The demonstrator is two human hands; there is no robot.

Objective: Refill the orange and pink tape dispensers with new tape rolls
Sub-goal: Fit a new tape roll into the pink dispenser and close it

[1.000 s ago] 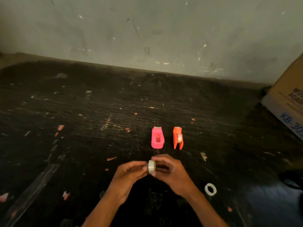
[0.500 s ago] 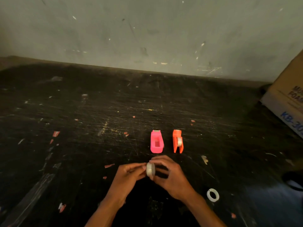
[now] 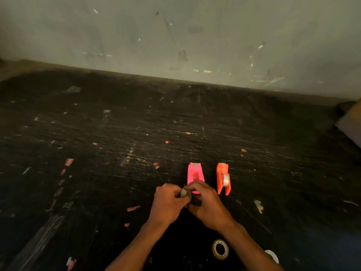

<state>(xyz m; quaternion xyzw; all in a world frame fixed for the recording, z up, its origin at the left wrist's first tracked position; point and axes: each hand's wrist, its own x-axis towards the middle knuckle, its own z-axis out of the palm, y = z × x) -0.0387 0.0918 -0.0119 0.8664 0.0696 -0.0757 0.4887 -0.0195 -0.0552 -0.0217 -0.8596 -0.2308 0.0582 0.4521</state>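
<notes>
A pink tape dispenser (image 3: 194, 174) lies on the dark floor with its roll slot showing no tape. Beside it on the right stands an orange tape dispenser (image 3: 223, 178) with a clear tape roll seated in it. My left hand (image 3: 168, 204) and my right hand (image 3: 207, 205) meet just in front of the pink dispenser. Both pinch a small tape roll (image 3: 184, 193) between their fingertips. The roll is mostly hidden by my fingers and overlaps the pink dispenser's near end.
A used tape ring (image 3: 220, 249) lies on the floor under my right forearm, and a white ring (image 3: 272, 255) lies further right. A cardboard box (image 3: 351, 124) sits at the right edge. A grey wall (image 3: 175, 36) closes the far side. Red paper scraps dot the floor.
Both hands carried the tape roll forward, from a gap in front of the pink dispenser up to its near end. The camera tilted down and left, bringing a tape ring into view.
</notes>
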